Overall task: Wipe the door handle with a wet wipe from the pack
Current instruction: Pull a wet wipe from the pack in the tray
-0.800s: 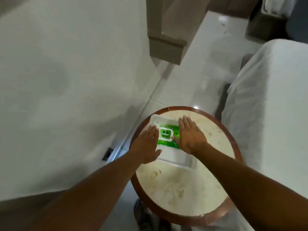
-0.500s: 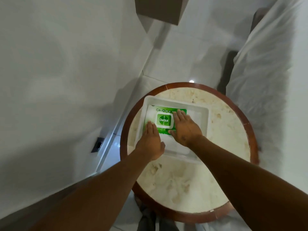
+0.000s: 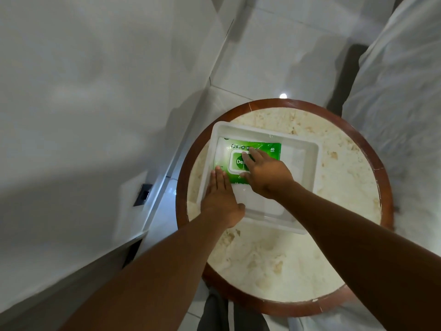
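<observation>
Down on the round table (image 3: 334,235), a green pack of wipes (image 3: 262,150) lies in a white tray (image 3: 303,149), the left hand (image 3: 220,199) pressing flat, fingers together, on its near edge, while the right hand (image 3: 267,173) spreads fingertips (image 3: 245,155) on the lid flap (image 3: 235,161), gripping nothing.

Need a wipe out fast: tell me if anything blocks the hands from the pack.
Nothing visible does. The right hand already rests on the wipe pack over its lid flap, and the left hand lies at the pack's near left corner, inside the white tray.
</observation>
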Available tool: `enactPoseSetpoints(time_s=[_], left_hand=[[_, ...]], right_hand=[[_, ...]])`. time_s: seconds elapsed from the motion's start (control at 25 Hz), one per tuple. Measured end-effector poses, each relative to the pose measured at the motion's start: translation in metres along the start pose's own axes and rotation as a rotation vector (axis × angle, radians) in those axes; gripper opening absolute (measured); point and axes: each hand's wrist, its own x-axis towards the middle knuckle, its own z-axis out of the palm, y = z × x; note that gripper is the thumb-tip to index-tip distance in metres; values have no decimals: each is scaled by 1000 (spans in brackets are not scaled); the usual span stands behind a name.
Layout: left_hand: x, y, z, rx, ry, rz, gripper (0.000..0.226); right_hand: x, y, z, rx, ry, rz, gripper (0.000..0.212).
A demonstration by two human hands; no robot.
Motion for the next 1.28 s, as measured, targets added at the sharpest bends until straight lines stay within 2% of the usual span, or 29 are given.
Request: enactPoseSetpoints(time_s=[0.08, 0.12, 0.16, 0.24, 0.32, 0.36, 0.44, 0.52, 0.6, 0.68, 0.88, 1.0, 1.08, 1.2, 1.28], left_hand=[[-1, 1, -2, 8, -10, -4, 103], [-2, 1, -2, 13, -14, -5, 102], [-2, 1, -2, 19, -11, -6, 102], [-2, 1, -1, 20, 6, -14, 101], [-2, 1, -1, -2, 5, -13, 100], [-3, 2, 0, -7, 6, -14, 100], [-3, 3, 0, 8, 8, -23, 102], [-3, 3, -2, 16, -2, -24, 102], [-3, 3, -3, 12, -13, -25, 101], [-4, 4, -2, 16, -16, -27, 101], [-4, 2, -2, 31, -8, -38, 103], [-4, 2, -1, 25, 21, -40, 103], [-9, 7, 4, 4, 35, -30, 104], [-3, 5, 3, 17, 29, -38, 104], [0, 1, 2, 4, -4, -48, 104]], right_hand=[[-1, 6, -6, 34, 54, -45, 50], [0, 8, -11, 127, 130, -4, 45], [3, 10, -16, 271, 234, 115, 40], [16, 12, -28, 637, 419, 487, 32], [28, 8, -30, 876, 477, 704, 29], [28, 5, -27, 916, 469, 693, 29], [17, -3, -18, 894, 378, 505, 29], [2, -4, -7, 709, 222, 311, 27], [-7, -2, 5, 528, 123, 249, 42], [-6, -4, 10, 518, 156, 283, 47], [9, -11, 11, 548, 249, 339, 20], [3, -10, 4, 648, 317, 312, 19], [-11, -11, -4, 615, 392, 280, 20], [-14, -11, -21, 724, 497, 272, 18], [-21, -17, -30, 857, 508, 279, 14]])
